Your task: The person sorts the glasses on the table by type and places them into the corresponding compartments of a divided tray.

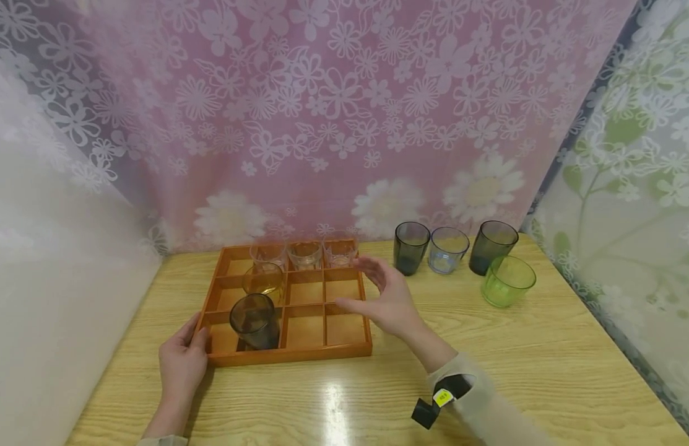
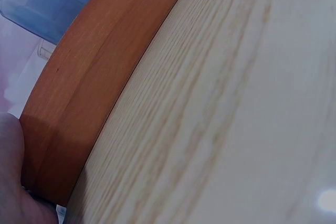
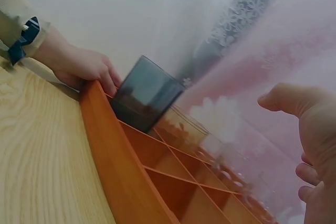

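Note:
An orange wooden tray [image 1: 299, 356] with nine compartments lies on the table. Three clear glasses [image 1: 305, 253] stand in its back row, an amber glass [image 1: 263, 282] in the middle left cell, and a dark grey glass [image 1: 255, 321] in the front left cell. My left hand [image 1: 182, 362] grips the tray's front left corner, thumb along the side wall; the right wrist view shows the left hand's fingers [image 3: 89, 69] curled on the rim beside the dark grey glass [image 3: 144, 95]. My right hand [image 1: 377, 294] hovers open above the tray's right edge, holding nothing.
Right of the tray stand a dark glass [image 1: 409, 248], a pale blue glass [image 1: 447, 249], another dark glass [image 1: 491, 246] and a green glass [image 1: 507, 280]. Flowered curtains close the back and right sides; a white wall stands left. The table [image 1: 489, 371] ends just beyond the green glass.

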Tool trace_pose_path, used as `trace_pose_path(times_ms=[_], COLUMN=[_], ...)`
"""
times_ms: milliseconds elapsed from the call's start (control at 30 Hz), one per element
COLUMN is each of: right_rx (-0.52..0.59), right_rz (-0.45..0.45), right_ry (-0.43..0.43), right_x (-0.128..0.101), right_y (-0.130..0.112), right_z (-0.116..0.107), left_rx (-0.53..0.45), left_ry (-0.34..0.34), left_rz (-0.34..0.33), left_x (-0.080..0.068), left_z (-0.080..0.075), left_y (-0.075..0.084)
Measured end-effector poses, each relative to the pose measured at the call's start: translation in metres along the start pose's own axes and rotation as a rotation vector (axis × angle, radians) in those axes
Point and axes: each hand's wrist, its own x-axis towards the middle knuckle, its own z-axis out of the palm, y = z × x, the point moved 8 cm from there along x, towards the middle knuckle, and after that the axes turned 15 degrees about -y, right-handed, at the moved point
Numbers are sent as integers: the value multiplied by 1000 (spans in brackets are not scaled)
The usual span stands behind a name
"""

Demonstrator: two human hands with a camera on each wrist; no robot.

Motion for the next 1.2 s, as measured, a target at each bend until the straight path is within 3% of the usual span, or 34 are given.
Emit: trace_pose_path(times_ms=[500,800,1200], right_rx=[-71,-130,-284], right_rz=[6,-13,130], right_ry=[137,271,373], right_x=[-31,-59,-98], right_y=[2,-1,6], right_z=[-74,-124,-189], left_rx=[6,21,40], left_ry=[3,12,26], left_rz=[-11,-23,-10], left_x=[1,-2,0], left_z=[0,-1,0], left_y=[0,-4,-2])
